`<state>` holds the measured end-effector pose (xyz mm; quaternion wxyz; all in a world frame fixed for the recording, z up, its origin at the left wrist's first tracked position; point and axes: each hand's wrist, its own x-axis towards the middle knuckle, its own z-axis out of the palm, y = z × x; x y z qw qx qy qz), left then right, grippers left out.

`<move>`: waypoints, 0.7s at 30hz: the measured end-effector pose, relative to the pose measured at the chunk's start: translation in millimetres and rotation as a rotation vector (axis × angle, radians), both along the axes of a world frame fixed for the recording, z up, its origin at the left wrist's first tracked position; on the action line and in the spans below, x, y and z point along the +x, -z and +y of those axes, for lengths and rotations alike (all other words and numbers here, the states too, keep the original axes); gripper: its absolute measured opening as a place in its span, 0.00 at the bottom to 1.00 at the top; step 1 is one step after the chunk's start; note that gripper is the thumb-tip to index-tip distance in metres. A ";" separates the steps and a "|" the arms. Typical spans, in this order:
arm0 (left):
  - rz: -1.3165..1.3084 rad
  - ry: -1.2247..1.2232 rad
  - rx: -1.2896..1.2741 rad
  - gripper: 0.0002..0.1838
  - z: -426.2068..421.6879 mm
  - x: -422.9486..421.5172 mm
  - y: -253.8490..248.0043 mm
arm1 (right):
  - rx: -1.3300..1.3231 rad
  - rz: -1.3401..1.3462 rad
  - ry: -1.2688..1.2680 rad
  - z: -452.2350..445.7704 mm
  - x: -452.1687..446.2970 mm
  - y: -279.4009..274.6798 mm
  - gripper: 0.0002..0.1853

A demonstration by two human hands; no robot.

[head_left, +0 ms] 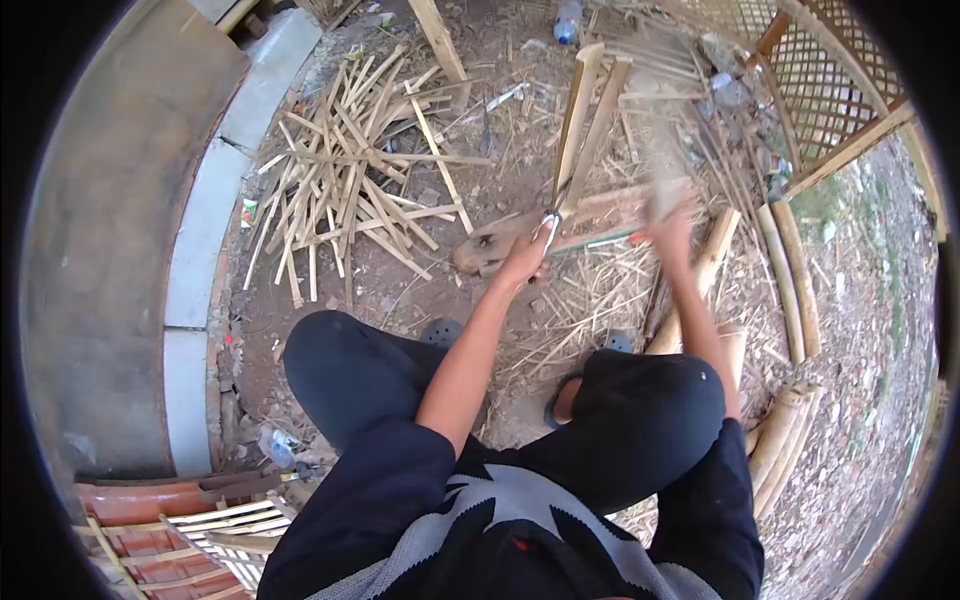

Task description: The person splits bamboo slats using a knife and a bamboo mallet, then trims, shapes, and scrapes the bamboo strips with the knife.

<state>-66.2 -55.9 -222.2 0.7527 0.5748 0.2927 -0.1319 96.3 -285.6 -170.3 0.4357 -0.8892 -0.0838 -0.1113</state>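
My left hand (527,255) is closed around what looks like a knife (551,220), with a pale handle and a dark part at its far end. From there, two long pieces of split bamboo (577,125) spread apart away from me. Motion blurs my right hand (668,228), raised at the right. A pale long object (662,195) extends from it, too smeared to name. Under both hands lies a thick wooden plank (620,212) on the ground. Thin bamboo shavings (590,300) are scattered between it and my feet.
A heap of split bamboo sticks (355,170) lies at the left. Bamboo poles (790,270) rest at the right, below a woven lattice panel (850,60). Plastic bottles (567,22) lie at the far side. A pale block edging (205,235) runs along the left.
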 end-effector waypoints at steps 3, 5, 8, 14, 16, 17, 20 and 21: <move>0.070 -0.027 0.027 0.30 6.6 4.4 -11.3 | -0.527 0.247 -0.197 -37.7 -19.8 61.8 0.35; 0.049 -0.019 0.058 0.30 9.0 -7.1 10.2 | -0.424 0.169 -0.104 -33.5 -10.7 -18.9 0.31; 0.060 0.012 0.031 0.31 3.5 -12.2 20.2 | -0.023 -0.019 -0.114 -30.3 11.2 -123.1 0.23; 0.049 0.009 0.055 0.31 -4.9 -5.9 15.8 | -0.200 -0.009 -0.026 -11.3 -14.9 81.9 0.36; 0.070 -0.029 0.102 0.31 -0.1 -8.0 16.1 | -0.379 0.376 -0.250 -44.5 -33.6 129.9 0.37; 0.051 -0.065 0.074 0.31 9.2 -3.7 16.6 | -0.331 0.382 -0.203 -48.1 -28.8 99.2 0.35; 0.082 -0.089 -0.042 0.31 9.0 -14.8 19.0 | -0.406 0.059 -0.056 -72.2 2.8 8.0 0.28; 0.095 -0.075 -0.066 0.31 10.4 -16.6 17.4 | -0.330 -0.026 -0.018 -64.3 2.9 -45.5 0.24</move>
